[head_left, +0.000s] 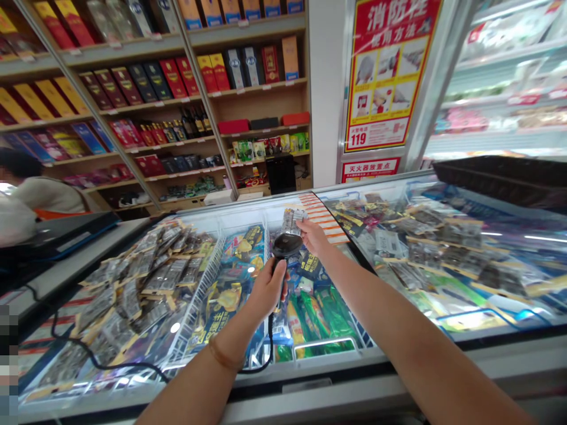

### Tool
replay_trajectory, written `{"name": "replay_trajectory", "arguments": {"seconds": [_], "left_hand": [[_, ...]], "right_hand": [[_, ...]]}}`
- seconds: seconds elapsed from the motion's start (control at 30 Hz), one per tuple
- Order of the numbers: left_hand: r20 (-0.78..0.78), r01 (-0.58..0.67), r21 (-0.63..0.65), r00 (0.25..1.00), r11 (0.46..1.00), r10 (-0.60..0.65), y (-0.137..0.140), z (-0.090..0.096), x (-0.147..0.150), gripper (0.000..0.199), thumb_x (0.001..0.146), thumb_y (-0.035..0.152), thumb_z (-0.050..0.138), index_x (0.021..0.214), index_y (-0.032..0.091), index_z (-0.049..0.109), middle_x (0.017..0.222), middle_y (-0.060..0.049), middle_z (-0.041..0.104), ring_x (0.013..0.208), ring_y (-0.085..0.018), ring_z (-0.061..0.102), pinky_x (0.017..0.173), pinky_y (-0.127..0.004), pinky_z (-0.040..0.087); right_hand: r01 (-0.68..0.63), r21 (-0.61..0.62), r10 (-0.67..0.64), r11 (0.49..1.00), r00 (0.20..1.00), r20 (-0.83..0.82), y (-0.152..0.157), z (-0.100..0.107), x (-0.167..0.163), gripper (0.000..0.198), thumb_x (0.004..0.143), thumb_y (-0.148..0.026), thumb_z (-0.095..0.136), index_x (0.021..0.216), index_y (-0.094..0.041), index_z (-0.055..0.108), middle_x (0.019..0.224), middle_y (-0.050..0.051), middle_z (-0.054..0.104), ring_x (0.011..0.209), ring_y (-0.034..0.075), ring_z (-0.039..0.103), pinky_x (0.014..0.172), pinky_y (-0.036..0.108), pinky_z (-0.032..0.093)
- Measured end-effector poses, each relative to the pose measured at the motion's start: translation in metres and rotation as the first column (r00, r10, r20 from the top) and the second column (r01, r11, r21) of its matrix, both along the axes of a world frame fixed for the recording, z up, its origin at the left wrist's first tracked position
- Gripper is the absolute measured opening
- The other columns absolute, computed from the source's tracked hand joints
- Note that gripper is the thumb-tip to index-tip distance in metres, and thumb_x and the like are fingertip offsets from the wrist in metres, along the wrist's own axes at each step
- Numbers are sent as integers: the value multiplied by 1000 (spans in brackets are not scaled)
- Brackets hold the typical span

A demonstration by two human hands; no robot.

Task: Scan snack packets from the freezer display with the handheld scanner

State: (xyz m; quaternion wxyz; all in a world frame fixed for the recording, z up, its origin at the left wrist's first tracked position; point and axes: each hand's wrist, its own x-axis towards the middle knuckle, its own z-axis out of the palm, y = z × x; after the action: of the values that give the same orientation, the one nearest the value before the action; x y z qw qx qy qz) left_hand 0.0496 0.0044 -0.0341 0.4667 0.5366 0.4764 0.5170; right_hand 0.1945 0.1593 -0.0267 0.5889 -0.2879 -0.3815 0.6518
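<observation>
My left hand (269,287) is closed round the handle of a black barcode scanner (287,244), whose head points away from me. Its black cord (270,339) hangs down and runs off to the left. Just beyond the scanner head, my right hand (313,235) pinches a small clear packet (292,219) with grey, printed-looking contents. Both hands are over a glass-topped chest freezer. A large heap of similar packets (150,265) lies on the glass to the left, and more packets (460,251) are spread on the right.
Bagged frozen goods (310,319) show in wire baskets (195,295) under the glass. A dark tray (500,177) stands at the right. A person (44,192) is behind a black device (71,233) at left. Shelves of boxes (155,79) and a red poster (390,77) are behind.
</observation>
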Motion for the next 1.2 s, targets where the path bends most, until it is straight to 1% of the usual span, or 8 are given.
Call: {"name": "replay_trajectory", "arguments": {"seconds": [0.23,0.5,0.67,0.8,0.87,0.97,1.1,1.2], "left_hand": [[6,-7,-5,1000,1000,7,2,-1,-1,64,77,85,64,88,23,52,64,4,58,39,-9,45,35,-24,36],[19,-41,-14,999,999,41,-6,13,1,61,78,80,68,87,22,52,71,3,61,42,-8,48,37,-24,38],[176,-275,-22,945,961,275,-4,45,-20,60,80,80,65,87,22,52,66,4,59,42,-9,50,39,-23,39],[305,-431,-87,847,898,436,-5,85,-62,59,85,80,57,86,21,53,57,5,53,39,-11,48,37,-23,37],[365,-516,-64,785,854,501,-10,101,-87,56,85,77,61,87,21,53,60,5,55,39,-10,48,38,-22,37],[450,-639,-19,681,769,578,-23,113,-125,53,86,73,64,91,22,52,67,5,59,42,-8,49,41,-21,40],[477,-738,-11,589,675,652,-43,109,-167,51,89,72,61,91,22,52,68,4,60,45,-9,51,44,-23,42],[469,-789,-13,538,614,700,-57,102,-191,53,88,74,60,88,22,52,69,4,59,46,-9,50,45,-24,43]], "right_hand": [[0,-10,0,1000,1000,26,-1,-1,0,26,75,-35,85,95,-21,75,82,2,80,87,24,78,74,31,59],[70,11,-70,997,998,-9,0,0,-2,20,74,-28,81,91,-22,72,80,3,79,91,24,77,86,34,60],[127,60,-135,990,978,158,-3,-3,-2,37,70,-48,83,94,-22,72,82,4,79,95,28,76,82,38,59],[175,35,-175,984,913,369,-6,5,-15,40,65,-53,85,87,-21,74,74,2,76,79,23,72,69,31,53],[165,31,-163,986,898,408,-8,15,-35,38,63,-50,88,84,-21,75,64,-1,70,64,17,64,59,27,47],[39,53,-57,998,914,402,-14,35,-87,37,59,-45,93,77,-20,74,53,-5,61,49,10,48,49,25,36],[-141,97,89,985,906,414,-27,57,-181,39,51,-36,100,70,-20,70,50,-6,60,46,10,46,48,25,35],[-219,135,136,966,879,457,-36,64,-250,39,52,-34,100,67,-21,67,49,-7,59,47,10,48,50,25,37]]}}
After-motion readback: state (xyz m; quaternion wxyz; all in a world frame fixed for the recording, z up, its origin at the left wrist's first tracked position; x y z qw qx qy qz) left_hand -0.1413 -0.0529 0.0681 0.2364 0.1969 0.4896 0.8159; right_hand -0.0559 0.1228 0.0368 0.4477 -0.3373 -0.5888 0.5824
